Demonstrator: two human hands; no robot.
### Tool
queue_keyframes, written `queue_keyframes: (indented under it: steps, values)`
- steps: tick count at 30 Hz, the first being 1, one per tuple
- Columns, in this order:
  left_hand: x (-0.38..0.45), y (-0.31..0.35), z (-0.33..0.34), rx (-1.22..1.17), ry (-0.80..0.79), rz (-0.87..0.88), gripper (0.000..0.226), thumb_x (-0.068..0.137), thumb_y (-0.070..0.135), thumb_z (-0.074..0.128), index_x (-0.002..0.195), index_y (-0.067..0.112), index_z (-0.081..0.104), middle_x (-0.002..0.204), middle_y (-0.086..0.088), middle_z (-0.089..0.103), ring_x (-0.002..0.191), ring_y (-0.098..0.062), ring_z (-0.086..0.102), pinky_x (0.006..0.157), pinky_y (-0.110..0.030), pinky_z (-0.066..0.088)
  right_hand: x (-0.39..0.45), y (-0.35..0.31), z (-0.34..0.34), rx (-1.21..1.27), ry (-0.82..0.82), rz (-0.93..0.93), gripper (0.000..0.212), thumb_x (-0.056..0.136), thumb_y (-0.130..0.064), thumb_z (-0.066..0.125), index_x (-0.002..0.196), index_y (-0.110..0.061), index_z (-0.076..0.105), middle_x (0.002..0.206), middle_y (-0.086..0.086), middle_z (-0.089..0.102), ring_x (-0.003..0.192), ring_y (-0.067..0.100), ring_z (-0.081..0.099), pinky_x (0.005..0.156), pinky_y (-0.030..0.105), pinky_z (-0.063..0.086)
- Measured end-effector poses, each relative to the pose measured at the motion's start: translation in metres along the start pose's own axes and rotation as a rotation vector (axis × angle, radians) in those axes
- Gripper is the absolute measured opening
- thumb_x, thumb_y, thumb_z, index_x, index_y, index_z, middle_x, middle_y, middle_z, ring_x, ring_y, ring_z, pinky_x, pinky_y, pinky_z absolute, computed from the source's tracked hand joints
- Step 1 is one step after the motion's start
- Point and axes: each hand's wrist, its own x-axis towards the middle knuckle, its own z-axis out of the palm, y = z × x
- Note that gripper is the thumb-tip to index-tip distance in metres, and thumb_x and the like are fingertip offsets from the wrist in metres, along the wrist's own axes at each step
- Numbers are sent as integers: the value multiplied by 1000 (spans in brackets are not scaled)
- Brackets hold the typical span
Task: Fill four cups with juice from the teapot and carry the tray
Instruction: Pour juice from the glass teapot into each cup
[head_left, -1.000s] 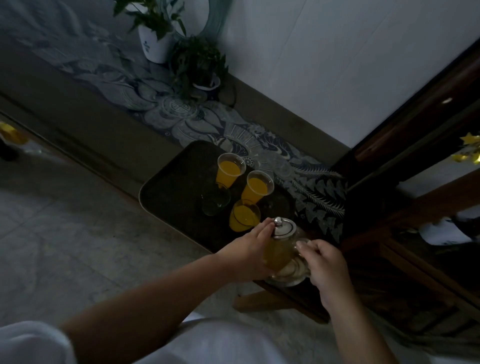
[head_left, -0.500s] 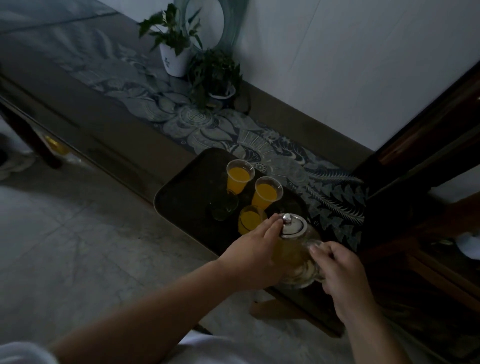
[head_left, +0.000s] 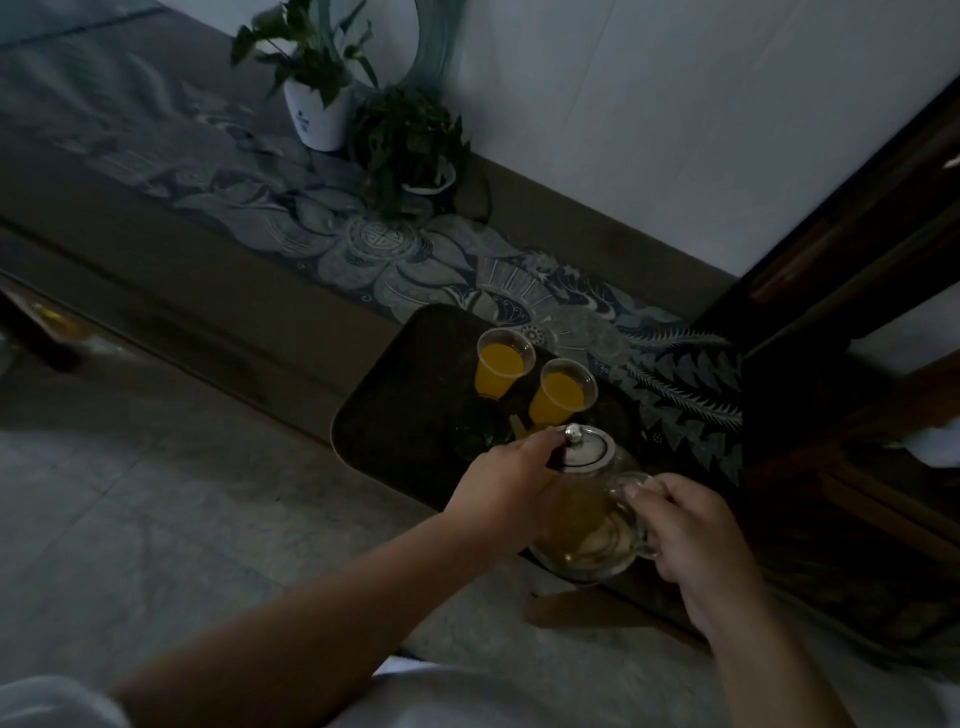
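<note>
both hands hold the glass teapot (head_left: 592, 519), right hand (head_left: 691, 535) gripping its handle, left hand (head_left: 511, 488) steadying body and lid, so tip slowly toward the empty cup (head_left: 475, 441) on the tray (head_left: 395, 410), clear of two filled cups (head_left: 563, 392).

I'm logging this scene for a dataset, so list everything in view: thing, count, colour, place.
Teapot: one, clear glass with silver lid, near tray end.
Filled cups: two in clear view, orange juice, on tray; others hidden or too dark.
Tray: one, dark, on table.
Table runner: one, grey patterned, along table.
Potted plants: two, green, by wall.
Left hand: against the teapot's side, fingers at lid.
Right hand: on handle.
</note>
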Motion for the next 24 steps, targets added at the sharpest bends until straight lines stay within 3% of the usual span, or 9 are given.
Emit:
queue_keyframes:
  steps: [3,8,15,24]
  values:
    - [2,-17,-7,-25,-41,-4,48,93,26,57,139,28,46,118,4,65,102,-16,62,81,-35,52,-1,-7,15,-22,29,34,35,95,-16,59,63,-11,45,42,-11,41,34,-1,38,34,15,29]
    - [6,-35,-18,-105,-90,23,40,96,28,53,135,25,48,112,3,66,96,-15,63,76,-36,54,-1,-16,35,-129,83,61,33,94,-22,61,66,-7,50,47,-7,41,37,2,38,47,25,29]
    - [10,-50,-23,-195,-134,52,30,97,28,52,126,21,54,104,2,67,89,-13,63,73,-39,54,0,-32,49,-210,84,115,37,96,-23,60,87,13,54,44,-12,42,37,-1,39,42,21,30]
    - [16,-60,-31,-326,-165,-14,33,98,26,52,131,22,54,101,4,69,89,-11,64,74,-31,54,8,-52,64,-229,75,167,28,96,-24,58,72,-10,56,42,-15,45,38,-2,42,45,20,31]
